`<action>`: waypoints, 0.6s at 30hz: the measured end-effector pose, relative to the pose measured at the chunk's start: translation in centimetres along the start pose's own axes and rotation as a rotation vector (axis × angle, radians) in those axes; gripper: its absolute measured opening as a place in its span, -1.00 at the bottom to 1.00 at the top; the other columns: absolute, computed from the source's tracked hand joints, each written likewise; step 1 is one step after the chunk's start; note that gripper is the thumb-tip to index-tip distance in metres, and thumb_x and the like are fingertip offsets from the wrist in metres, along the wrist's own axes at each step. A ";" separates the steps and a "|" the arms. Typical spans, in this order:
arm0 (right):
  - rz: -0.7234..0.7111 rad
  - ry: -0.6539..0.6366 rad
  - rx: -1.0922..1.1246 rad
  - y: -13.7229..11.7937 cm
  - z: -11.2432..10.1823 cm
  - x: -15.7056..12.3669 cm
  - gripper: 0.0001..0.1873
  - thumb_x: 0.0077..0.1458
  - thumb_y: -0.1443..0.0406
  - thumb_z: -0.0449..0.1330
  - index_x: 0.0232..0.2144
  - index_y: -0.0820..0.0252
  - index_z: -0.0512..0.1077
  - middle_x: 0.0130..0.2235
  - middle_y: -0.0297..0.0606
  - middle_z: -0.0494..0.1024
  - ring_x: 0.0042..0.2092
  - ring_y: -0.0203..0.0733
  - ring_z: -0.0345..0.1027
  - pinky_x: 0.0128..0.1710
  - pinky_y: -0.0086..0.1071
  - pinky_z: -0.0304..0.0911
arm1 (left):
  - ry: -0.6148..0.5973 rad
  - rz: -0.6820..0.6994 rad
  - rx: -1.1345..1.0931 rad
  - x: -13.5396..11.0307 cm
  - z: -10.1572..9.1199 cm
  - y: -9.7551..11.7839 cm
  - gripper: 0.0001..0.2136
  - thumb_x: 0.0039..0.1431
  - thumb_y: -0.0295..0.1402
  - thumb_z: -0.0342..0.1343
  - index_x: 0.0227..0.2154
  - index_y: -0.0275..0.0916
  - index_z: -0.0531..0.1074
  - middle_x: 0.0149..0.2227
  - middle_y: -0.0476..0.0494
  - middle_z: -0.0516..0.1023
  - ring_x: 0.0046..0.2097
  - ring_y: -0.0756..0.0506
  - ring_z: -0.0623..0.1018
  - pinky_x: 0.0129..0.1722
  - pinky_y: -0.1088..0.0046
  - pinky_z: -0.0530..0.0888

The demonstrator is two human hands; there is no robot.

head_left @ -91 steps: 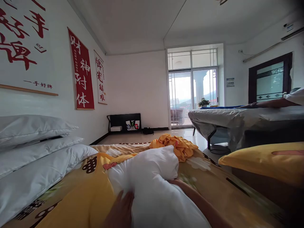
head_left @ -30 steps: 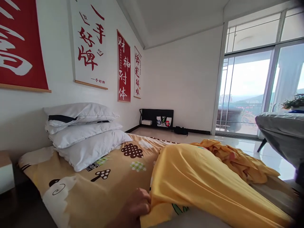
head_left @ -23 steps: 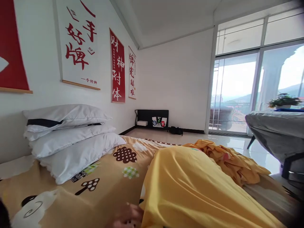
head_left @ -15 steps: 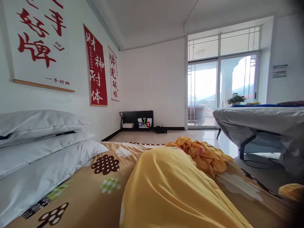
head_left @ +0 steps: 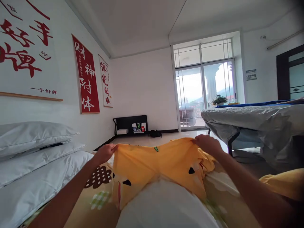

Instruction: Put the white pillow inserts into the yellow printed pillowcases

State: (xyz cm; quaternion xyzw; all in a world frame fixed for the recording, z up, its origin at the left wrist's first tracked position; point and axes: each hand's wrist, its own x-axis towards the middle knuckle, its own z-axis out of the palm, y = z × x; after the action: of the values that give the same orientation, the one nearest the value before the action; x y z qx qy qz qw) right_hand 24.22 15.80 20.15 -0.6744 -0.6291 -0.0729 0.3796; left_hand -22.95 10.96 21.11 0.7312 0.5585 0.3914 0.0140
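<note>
Patterned bedding [head_left: 89, 210] beneath — yellow cover [head_left: 142, 160] spread wide, creased.

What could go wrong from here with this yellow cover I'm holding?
The yellow cover is held along its far edge by the left hand and right hand, so a slip of either might let one side drop.
The near part of the white pillow is bare, so the cover could end up crooked over it.
The crumpled yellow cloth lies close by the cover's right side and might snag.

Bare hands [head_left: 106, 154] at the ends of bare, smoothly tapering forearms [head_left: 71, 190]
</note>
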 end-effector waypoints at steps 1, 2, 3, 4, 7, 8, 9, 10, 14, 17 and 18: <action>0.008 -0.019 0.000 -0.2 0.9 -0.1 -0.73 0.11 0.23 0.13 -0.56 0.24 0.46 -0.40 -0.10 0.51 -0.22 -0.03 0.42 -0.22 -0.20 0.13 | 0.009 -0.019 -0.029 1.1 0.9 -0.1 -0.55 -0.07 0.13 -0.02 -0.66 -0.19 0.35 -0.55 -0.10 0.44 -0.41 -0.13 0.39 -0.33 0.40 0.30; 0.020 -0.029 0.005 -0.2 1.7 -0.4 -0.77 0.09 0.25 0.14 -0.55 0.23 0.46 -0.39 -0.09 0.51 -0.21 0.01 0.42 -0.21 -0.17 0.14 | 0.020 -0.033 -0.053 1.7 1.7 -0.2 -0.53 -0.08 0.15 -0.06 -0.65 -0.20 0.35 -0.56 -0.10 0.45 -0.42 -0.13 0.40 -0.36 0.40 0.31; 0.039 -0.027 0.021 0.2 2.5 -0.8 -0.79 0.07 0.26 0.14 -0.54 0.22 0.45 -0.39 -0.09 0.51 -0.22 0.04 0.42 -0.21 -0.14 0.15 | 0.034 -0.052 -0.083 2.1 2.4 -0.4 -0.51 -0.08 0.17 -0.11 -0.63 -0.21 0.35 -0.56 -0.11 0.45 -0.42 -0.13 0.41 -0.38 0.41 0.32; 0.060 -0.022 0.046 0.8 3.1 -1.2 -0.80 0.08 0.25 0.12 -0.52 0.20 0.45 -0.38 -0.09 0.51 -0.22 0.07 0.41 -0.21 -0.13 0.16 | 0.053 -0.074 -0.109 2.3 3.0 -0.7 -0.50 -0.08 0.17 -0.15 -0.60 -0.22 0.34 -0.55 -0.10 0.45 -0.43 -0.12 0.42 -0.41 0.41 0.33; 0.108 -0.029 0.181 3.3 4.6 -2.2 -0.68 0.13 0.17 0.00 -0.50 0.19 0.43 -0.41 -0.09 0.50 -0.30 0.03 0.41 -0.28 -0.17 0.21 | 0.113 -0.146 -0.138 2.5 4.4 -1.7 -0.53 -0.03 0.12 -0.27 -0.55 -0.20 0.25 -0.57 -0.08 0.41 -0.46 -0.10 0.42 -0.45 0.42 0.36; 0.113 -0.051 0.245 4.0 5.1 -2.4 -0.64 0.14 0.15 -0.05 -0.50 0.20 0.43 -0.44 -0.11 0.49 -0.35 -0.02 0.41 -0.32 -0.21 0.23 | 0.131 -0.168 -0.124 2.7 4.8 -2.1 -0.56 0.00 0.10 -0.29 -0.56 -0.19 0.21 -0.57 -0.08 0.40 -0.47 -0.10 0.43 -0.45 0.41 0.36; 0.113 -0.083 0.315 4.7 5.6 -2.7 -0.61 0.14 0.13 -0.08 -0.50 0.20 0.42 -0.47 -0.14 0.48 -0.40 -0.09 0.40 -0.37 -0.26 0.24 | 0.148 -0.186 -0.099 3.0 5.2 -2.4 -0.58 0.03 0.07 -0.31 -0.57 -0.18 0.18 -0.56 -0.10 0.39 -0.46 -0.11 0.44 -0.44 0.40 0.37; 0.109 -0.119 0.382 5.1 6.2 -3.0 -0.58 0.13 0.10 -0.10 -0.50 0.20 0.42 -0.49 -0.18 0.47 -0.45 -0.15 0.38 -0.41 -0.31 0.24 | 0.162 -0.194 -0.064 3.3 5.7 -2.6 -0.60 0.05 0.04 -0.32 -0.58 -0.17 0.17 -0.55 -0.11 0.40 -0.44 -0.12 0.45 -0.41 0.38 0.37; 0.122 -0.257 0.615 5.7 9.1 -4.7 -0.41 -0.04 -0.17 -0.04 -0.47 0.22 0.43 -0.55 -0.24 0.45 -0.59 -0.28 0.29 -0.58 -0.41 0.18 | 0.133 -0.176 0.096 4.0 8.4 -3.1 -0.70 0.05 -0.07 -0.12 -0.53 -0.20 0.30 -0.51 -0.18 0.46 -0.31 -0.25 0.51 -0.24 0.22 0.38; 0.067 -0.385 0.708 6.1 10.1 -6.6 -0.34 -0.17 -0.25 0.05 -0.49 0.24 0.45 -0.58 -0.22 0.47 -0.61 -0.28 0.27 -0.61 -0.39 0.19 | 0.137 -0.155 0.152 1.6 10.3 -3.2 -0.67 0.07 -0.13 -0.08 -0.29 -0.27 0.41 -0.27 -0.33 0.54 -0.13 -0.31 0.51 -0.11 0.12 0.38; 0.004 -0.402 0.692 6.4 10.0 -7.5 -0.36 -0.13 -0.23 0.07 -0.47 0.24 0.47 -0.56 -0.22 0.48 -0.58 -0.26 0.30 -0.59 -0.38 0.22 | 0.176 -0.105 0.148 0.1 10.7 -3.3 -0.63 0.12 -0.14 -0.11 -0.17 -0.28 0.40 -0.14 -0.36 0.52 -0.05 -0.28 0.48 -0.04 0.13 0.37</action>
State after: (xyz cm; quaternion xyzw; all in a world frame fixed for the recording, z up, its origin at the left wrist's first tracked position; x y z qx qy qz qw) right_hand 24.76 16.42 6.10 -0.5089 -0.6770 0.2774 0.4536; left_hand -19.32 16.77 12.26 0.6629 0.6225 0.4104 -0.0684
